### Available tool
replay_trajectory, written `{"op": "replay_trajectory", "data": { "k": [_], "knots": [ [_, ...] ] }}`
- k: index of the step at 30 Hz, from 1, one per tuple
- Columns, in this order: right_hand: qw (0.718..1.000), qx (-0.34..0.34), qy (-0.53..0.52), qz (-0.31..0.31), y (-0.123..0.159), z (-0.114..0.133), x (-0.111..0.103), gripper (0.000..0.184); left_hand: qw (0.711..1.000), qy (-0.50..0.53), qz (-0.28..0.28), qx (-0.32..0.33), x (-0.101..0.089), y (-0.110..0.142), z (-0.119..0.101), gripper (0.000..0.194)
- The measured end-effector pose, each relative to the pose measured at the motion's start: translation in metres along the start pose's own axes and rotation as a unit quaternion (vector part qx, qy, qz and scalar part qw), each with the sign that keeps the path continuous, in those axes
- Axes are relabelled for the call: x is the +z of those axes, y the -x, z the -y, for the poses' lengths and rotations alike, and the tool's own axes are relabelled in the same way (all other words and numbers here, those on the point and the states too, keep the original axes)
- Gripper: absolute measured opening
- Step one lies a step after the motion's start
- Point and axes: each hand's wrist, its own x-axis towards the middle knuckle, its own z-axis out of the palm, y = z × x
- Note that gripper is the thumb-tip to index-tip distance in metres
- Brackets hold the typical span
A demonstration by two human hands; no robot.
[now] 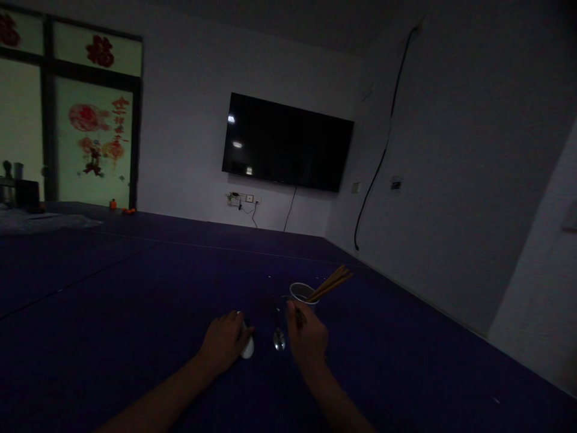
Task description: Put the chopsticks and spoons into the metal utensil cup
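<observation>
My left hand (pixel 224 340) is closed around a long white object with a rounded end (pixel 247 349), low over the blue-purple surface; its kind is too dim to tell. To the right of it lies a metal spoon (pixel 279 340), bowl toward me, its dark handle pointing away. My right hand (pixel 308 338) is curled with thumb and fingers together, in front of a pale cup (pixel 299 285). Whatever the fingers pinch is too dark to make out, and I cannot tell whether they touch the cup. Several brown chopsticks (pixel 332 283) lean out of the cup to the right.
The wide blue-purple surface (pixel 148 282) reaches to the walls. Crumpled clear plastic (pixel 45 222) lies far left, with small orange items (pixel 113 204) near the glass door (pixel 94 138). A television (pixel 288 144) hangs on the back wall; a black cable (pixel 376 171) runs down the right wall.
</observation>
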Motion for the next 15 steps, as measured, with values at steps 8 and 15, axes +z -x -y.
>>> {"op": "replay_trajectory", "data": {
  "k": [8,15],
  "knots": [
    [0.999,0.004,0.011,0.045,0.0001,0.0003,0.0000,0.047,1.000,0.002,-0.001,-0.001,-0.0001,0.0004,-0.0006,0.042],
    [0.998,0.030,0.001,0.056,-0.0003,0.0002,-0.0003,0.049,1.000,0.007,0.005,-0.008,-0.0023,0.0000,-0.0028,0.041]
  ]
}}
